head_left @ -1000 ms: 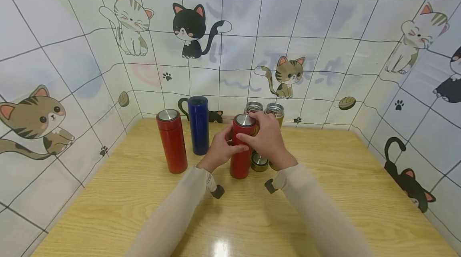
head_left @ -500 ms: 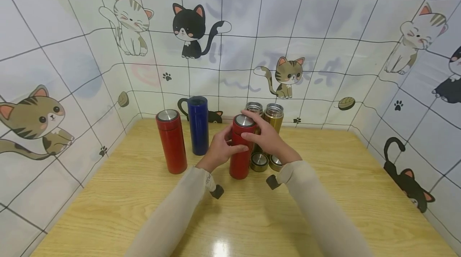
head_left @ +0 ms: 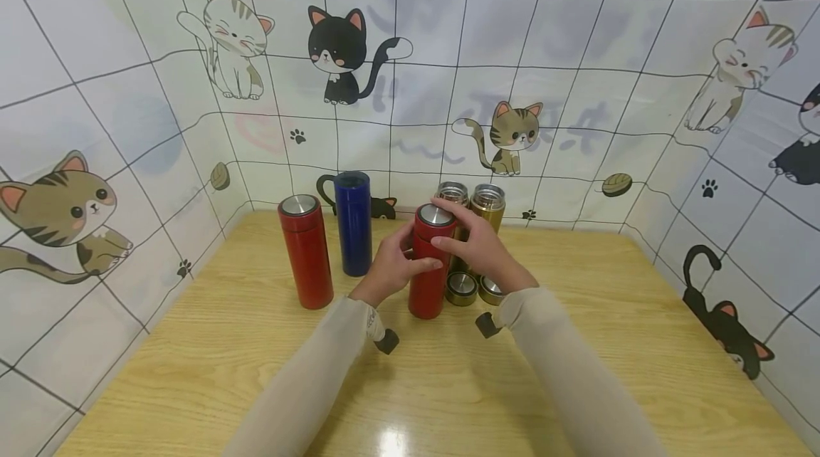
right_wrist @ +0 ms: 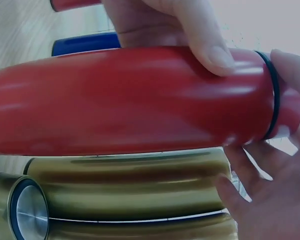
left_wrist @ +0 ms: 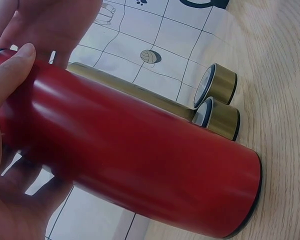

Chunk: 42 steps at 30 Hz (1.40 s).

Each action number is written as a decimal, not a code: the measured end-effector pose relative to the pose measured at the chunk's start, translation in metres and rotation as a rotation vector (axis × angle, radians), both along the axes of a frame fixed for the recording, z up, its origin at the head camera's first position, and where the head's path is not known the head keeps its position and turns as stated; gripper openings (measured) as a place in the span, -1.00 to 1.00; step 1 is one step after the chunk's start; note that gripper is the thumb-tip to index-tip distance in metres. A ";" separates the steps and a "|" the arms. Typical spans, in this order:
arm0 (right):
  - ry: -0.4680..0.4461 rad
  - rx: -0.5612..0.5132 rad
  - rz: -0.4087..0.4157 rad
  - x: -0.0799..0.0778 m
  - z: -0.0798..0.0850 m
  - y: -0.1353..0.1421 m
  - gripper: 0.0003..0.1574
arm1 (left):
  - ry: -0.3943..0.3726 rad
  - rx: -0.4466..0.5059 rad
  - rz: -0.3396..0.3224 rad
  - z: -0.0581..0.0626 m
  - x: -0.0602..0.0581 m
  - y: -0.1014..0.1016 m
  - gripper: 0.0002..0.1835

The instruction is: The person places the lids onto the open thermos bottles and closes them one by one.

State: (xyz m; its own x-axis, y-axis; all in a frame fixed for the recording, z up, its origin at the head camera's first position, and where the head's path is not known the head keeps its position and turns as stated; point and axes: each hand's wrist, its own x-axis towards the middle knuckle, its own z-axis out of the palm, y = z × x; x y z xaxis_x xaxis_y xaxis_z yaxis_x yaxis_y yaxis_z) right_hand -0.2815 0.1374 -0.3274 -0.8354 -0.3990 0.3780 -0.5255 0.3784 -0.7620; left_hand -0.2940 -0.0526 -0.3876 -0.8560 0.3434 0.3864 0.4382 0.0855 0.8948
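Observation:
A red thermos (head_left: 426,293) with a steel-topped red lid (head_left: 436,215) stands upright on the table between both hands. My left hand (head_left: 389,268) grips its upper body, thumb across the front. My right hand (head_left: 479,247) holds the lid, its thumb in front and fingers over the far side. A black ring (right_wrist: 273,95) shows at the seam between body and lid in the right wrist view. Behind the right hand are two lidless gold thermoses (head_left: 490,211), their threaded steel mouths showing. Two gold lids (head_left: 461,289) sit upright on the wood in front of them.
To the left, a second red thermos (head_left: 308,258) with its lid on stands on the table (head_left: 410,386). A blue thermos (head_left: 355,226) is just behind it. A white cat-print sheet (head_left: 410,87) surrounds the back and sides.
The right hand has turned around the lid and its wrist has shifted slightly right, uncovering the second gold lid. The left hand and the thermos body have stayed in place.

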 end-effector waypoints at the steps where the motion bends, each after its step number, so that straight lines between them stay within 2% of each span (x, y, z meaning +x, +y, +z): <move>1: 0.023 0.016 -0.026 0.000 -0.001 -0.001 -0.22 | 0.000 -0.001 0.002 0.000 0.000 0.000 -0.15; 5: 0.112 0.064 -0.133 0.002 -0.005 -0.005 -0.23 | 0.002 0.000 0.002 0.000 0.000 0.000 -0.15; 10: 0.185 0.072 -0.245 0.006 -0.007 -0.014 -0.20 | -0.003 0.006 0.001 0.001 0.001 -0.001 -0.16; 14: 0.315 0.090 -0.330 0.009 -0.007 -0.022 -0.20 | 0.001 0.015 -0.006 0.001 0.000 0.000 -0.18; 18: 0.447 0.162 -0.449 0.010 -0.008 -0.031 -0.24 | 0.002 0.008 -0.001 0.001 0.000 -0.001 -0.21; 21: 0.485 0.227 -0.519 0.012 -0.007 -0.037 -0.23 | -0.001 -0.010 0.017 0.002 0.001 -0.002 -0.22; 23: 0.478 0.255 -0.527 0.013 -0.006 -0.038 -0.22 | -0.005 -0.011 0.025 0.002 0.001 -0.002 -0.22; 26: 0.398 0.237 -0.436 0.012 -0.003 -0.035 -0.23 | -0.001 -0.002 0.018 0.003 0.001 -0.003 -0.21; 32: 0.058 0.043 -0.018 0.006 0.006 -0.014 -0.24 | 0.015 0.019 -0.018 0.001 0.001 -0.002 -0.17; 35: -0.045 -0.019 0.116 0.001 0.009 -0.005 -0.23 | 0.018 0.015 -0.013 0.001 0.000 -0.001 -0.16; 38: -0.070 -0.022 0.144 -0.002 0.010 0.000 -0.23 | 0.018 0.014 -0.010 0.000 0.000 0.000 -0.14; 40: -0.052 0.009 0.106 -0.001 0.011 0.000 -0.23 | 0.014 0.000 -0.014 0.007 0.006 -0.001 -0.16; 42: -0.013 0.049 0.054 0.001 0.011 -0.001 -0.23 | -0.001 -0.010 -0.018 0.008 0.006 -0.001 -0.15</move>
State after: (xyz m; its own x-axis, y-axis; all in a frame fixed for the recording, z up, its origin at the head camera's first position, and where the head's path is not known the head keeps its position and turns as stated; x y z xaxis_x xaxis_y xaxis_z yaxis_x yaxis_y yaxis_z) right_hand -0.2809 0.1363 -0.3161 -0.8171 -0.4609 0.3462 -0.5361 0.3869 -0.7503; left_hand -0.2876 -0.0532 -0.3791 -0.8500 0.3629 0.3819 0.4389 0.0867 0.8943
